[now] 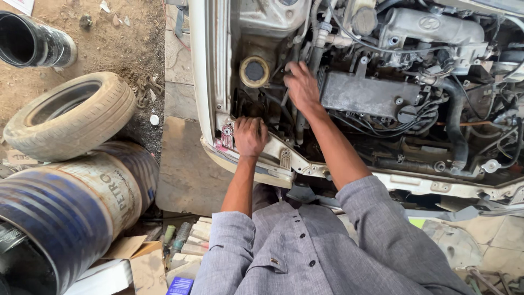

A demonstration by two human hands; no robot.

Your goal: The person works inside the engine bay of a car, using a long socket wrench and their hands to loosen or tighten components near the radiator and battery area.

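Engine bay (371,93) of white car, hood up: grimy grey metal, black hoses, yellow-ringed cap (254,71). Left hand (250,136) fisted on front crossmember (295,161). Right hand (301,84) reaching among hoses; grip cannot be told.

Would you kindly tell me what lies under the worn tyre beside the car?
The tyre rests on a blue and white drum lying sideways; whatever is beneath the drum is hidden.

Dull, grimy cast metal on the engine block (368,93), matt black rubber hoses (456,117), chipped white painted metal along the car's front panel (207,71). Dusty rubber tyre (71,114), scuffed glossy metal drum (71,202), soft grey cloth shirt (311,257).
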